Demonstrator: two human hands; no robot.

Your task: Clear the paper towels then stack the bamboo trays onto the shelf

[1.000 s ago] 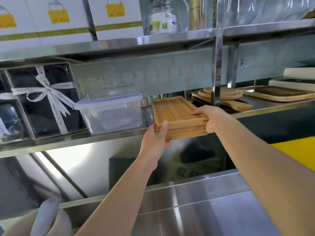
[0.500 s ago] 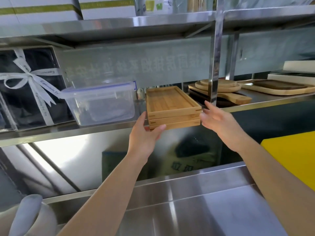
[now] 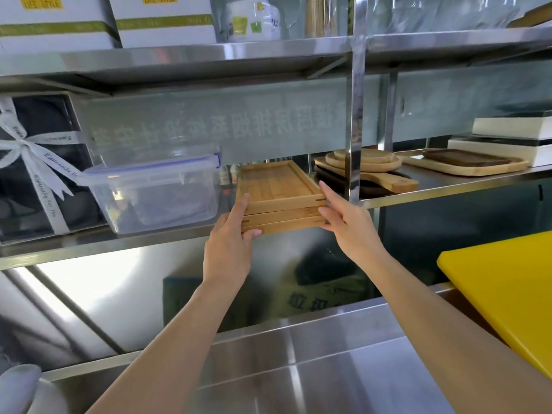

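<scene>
Three bamboo trays (image 3: 277,186) lie stacked on the middle steel shelf (image 3: 448,189), their front end slightly past the shelf's edge. My left hand (image 3: 231,246) is at the stack's front left corner, fingers flat along the side and thumb under the front edge. On the opposite corner, my right hand (image 3: 348,225) rests with straight fingers against the stack's right side. No paper towels are clearly in view; a blurred white rounded thing (image 3: 18,389) shows at the bottom left.
A clear lidded plastic container (image 3: 155,189) stands just left of the trays. A steel shelf post (image 3: 354,115) rises just right of them, with wooden boards (image 3: 370,164) behind it. A yellow board (image 3: 507,294) juts in at the right above the steel counter (image 3: 298,369).
The stack was set down on the shelf. My right hand came off it half a second ago and now touches its right corner again. My left hand stayed at the left corner.
</scene>
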